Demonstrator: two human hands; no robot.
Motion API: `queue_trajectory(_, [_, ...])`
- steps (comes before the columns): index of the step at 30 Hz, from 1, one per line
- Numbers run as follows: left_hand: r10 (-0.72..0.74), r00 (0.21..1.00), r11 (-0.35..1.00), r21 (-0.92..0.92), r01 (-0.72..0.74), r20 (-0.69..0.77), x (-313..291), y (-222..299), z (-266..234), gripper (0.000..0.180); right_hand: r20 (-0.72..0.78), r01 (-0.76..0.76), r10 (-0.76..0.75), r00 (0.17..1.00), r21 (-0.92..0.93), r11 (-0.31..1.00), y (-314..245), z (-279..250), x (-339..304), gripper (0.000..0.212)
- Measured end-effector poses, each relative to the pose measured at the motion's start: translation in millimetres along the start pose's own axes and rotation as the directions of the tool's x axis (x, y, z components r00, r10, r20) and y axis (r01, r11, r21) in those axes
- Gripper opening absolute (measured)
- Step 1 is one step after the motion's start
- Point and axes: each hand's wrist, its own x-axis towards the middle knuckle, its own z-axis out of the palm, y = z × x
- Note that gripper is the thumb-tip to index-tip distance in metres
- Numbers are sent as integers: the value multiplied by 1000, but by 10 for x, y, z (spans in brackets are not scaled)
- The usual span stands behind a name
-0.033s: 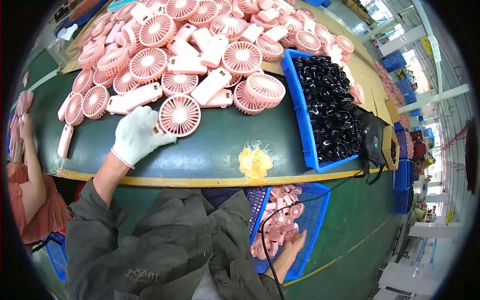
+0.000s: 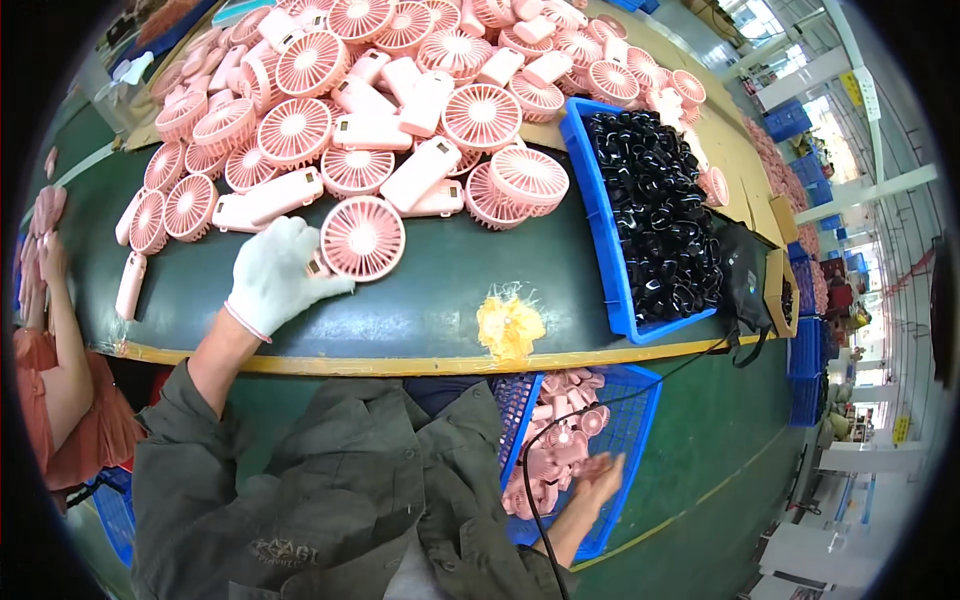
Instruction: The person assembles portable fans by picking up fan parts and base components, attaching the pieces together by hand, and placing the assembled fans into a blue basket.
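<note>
Green table (image 2: pixel 430 325), yellow front edge. Pile (image 2: pixel 420 100) of pink fans across its far side. Blue basket (image 2: pixel 642 400) below the front edge, right of the body, pink parts (image 2: pixel 545 465) inside. Blue tray (image 2: pixel 592 220) on the table's right, full of black parts (image 2: pixel 655 215). Left hand (image 2: pixel 280 268), white glove, clamped on the handle of one fan (image 2: pixel 362 238); that fan is at the pile's near edge, grille up. Right hand (image 2: pixel 600 482), bare, in the basket by the pink parts; fingers blurred, can't tell the grip. Yellow patch (image 2: pixel 510 325) at the front edge.
</note>
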Motion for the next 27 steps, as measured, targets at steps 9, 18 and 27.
queue_trajectory(9, [221, 972, 967, -111, -229, -81, 29, 505, 189, 25, 805, 984, -571, -162, 91, -151, -1380, 2638, -1772, 16])
queue_trajectory(18, [144, 989, 965, -219, -143, -12, -233, 636, 120, 44, 820, 703, -243, -518, 246, -667, -1232, 3666, -864, 28])
queue_trajectory(27, [180, 983, 937, -310, -160, 35, -187, 542, 140, 51, 753, 953, -621, -218, 26, -303, -1325, 3610, -1398, 30])
